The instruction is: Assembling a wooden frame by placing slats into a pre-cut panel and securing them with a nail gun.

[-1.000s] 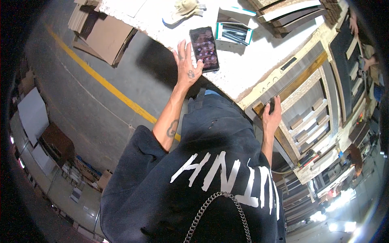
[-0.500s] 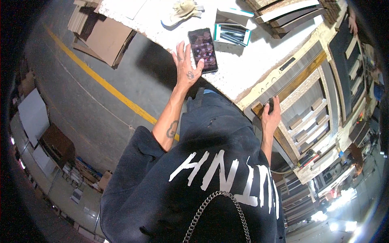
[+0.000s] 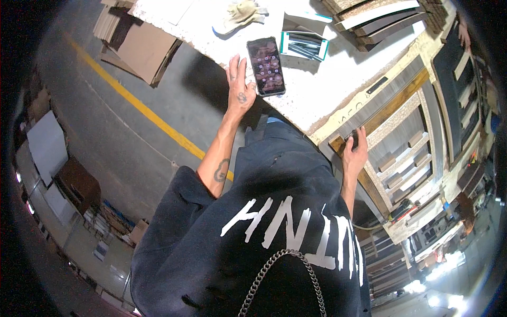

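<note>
Phone [image 3: 266,66] lay face up, screen lit, near the edge of the pale worktable [image 3: 338,79], just below a small open box [image 3: 303,45]. Head view: our left hand [image 3: 239,90] rested flat beside it, fingers spread, touching the table. Our right hand [image 3: 355,150] curled its fingers around the wooden frame edge [image 3: 391,113].
</note>
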`<act>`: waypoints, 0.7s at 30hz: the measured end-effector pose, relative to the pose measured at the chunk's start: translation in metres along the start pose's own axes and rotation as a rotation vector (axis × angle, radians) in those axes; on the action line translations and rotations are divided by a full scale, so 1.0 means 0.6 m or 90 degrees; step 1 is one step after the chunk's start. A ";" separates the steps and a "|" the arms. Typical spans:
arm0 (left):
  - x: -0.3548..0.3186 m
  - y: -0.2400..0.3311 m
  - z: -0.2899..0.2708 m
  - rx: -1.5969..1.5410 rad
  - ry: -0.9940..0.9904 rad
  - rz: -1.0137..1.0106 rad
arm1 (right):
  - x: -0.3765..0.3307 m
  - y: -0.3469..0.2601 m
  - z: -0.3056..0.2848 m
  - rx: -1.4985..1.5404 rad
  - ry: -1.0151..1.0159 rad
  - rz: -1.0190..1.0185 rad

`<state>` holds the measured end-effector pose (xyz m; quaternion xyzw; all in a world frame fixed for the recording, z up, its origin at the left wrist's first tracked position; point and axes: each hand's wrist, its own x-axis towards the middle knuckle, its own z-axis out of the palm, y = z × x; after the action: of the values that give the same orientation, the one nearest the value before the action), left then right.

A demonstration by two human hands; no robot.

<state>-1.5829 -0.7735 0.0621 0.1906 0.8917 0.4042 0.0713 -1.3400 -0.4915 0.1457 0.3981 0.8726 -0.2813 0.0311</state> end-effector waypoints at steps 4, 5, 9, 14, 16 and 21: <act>-0.003 0.024 0.000 -0.061 0.030 -0.007 | -0.002 0.007 -0.007 0.032 -0.004 -0.003; -0.008 0.030 -0.001 -0.058 0.033 -0.006 | -0.003 0.010 -0.008 0.035 -0.005 -0.006; -0.032 0.053 0.001 0.017 0.014 -0.053 | -0.023 0.022 -0.018 0.109 0.033 0.037; -0.045 0.071 0.011 0.072 -0.031 0.017 | -0.072 0.066 -0.035 0.187 0.044 0.081; -0.054 0.068 0.015 0.060 -0.018 0.021 | -0.087 0.070 -0.048 0.205 0.033 0.085; -0.060 0.079 0.010 0.129 0.091 -0.058 | -0.154 0.115 -0.071 0.195 0.027 0.194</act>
<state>-1.5348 -0.7554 0.0928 0.1267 0.9385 0.3211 0.0064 -1.2207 -0.4960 0.1755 0.5311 0.7499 -0.3944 -0.0056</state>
